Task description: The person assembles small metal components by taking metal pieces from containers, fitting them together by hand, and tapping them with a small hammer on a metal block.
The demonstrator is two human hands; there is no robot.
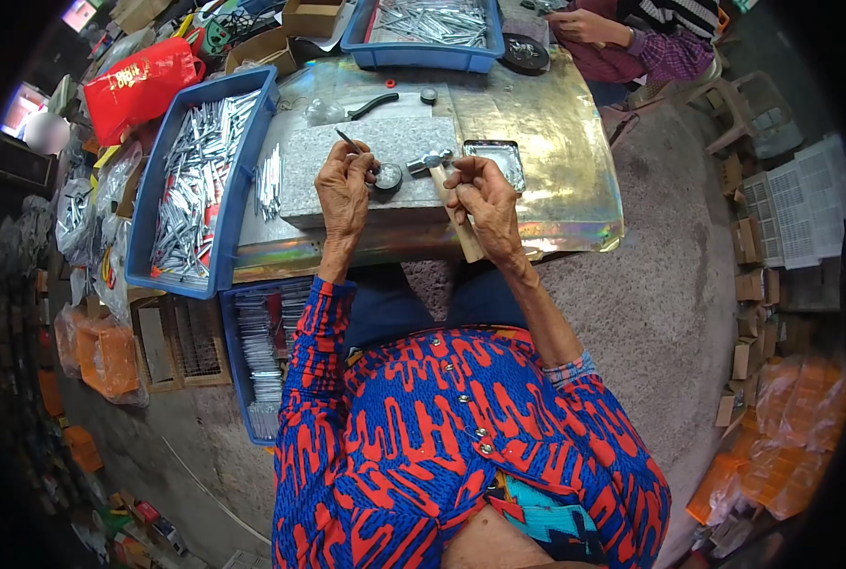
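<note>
The left hand (344, 185) pinches a thin dark rod (349, 141), its lower end hidden by the fingers. The right hand (484, 199) grips a hammer (432, 161) by its wooden handle, partly covered by the palm. Between them a small round part (388, 176) sits on the stone slab (347, 180). 2 blue trays (148, 218) of metal pieces flank the bench; a second person's hand (579, 24) is cut off at the top.

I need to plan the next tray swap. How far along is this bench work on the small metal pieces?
Done: a small row of metal pieces lies on the stone slab. In hand: the left hand pinches a thin rod over a round block; the right hand holds a hammer. Left: the blue tray is heaped with pieces, so plenty seems to remain.
</note>
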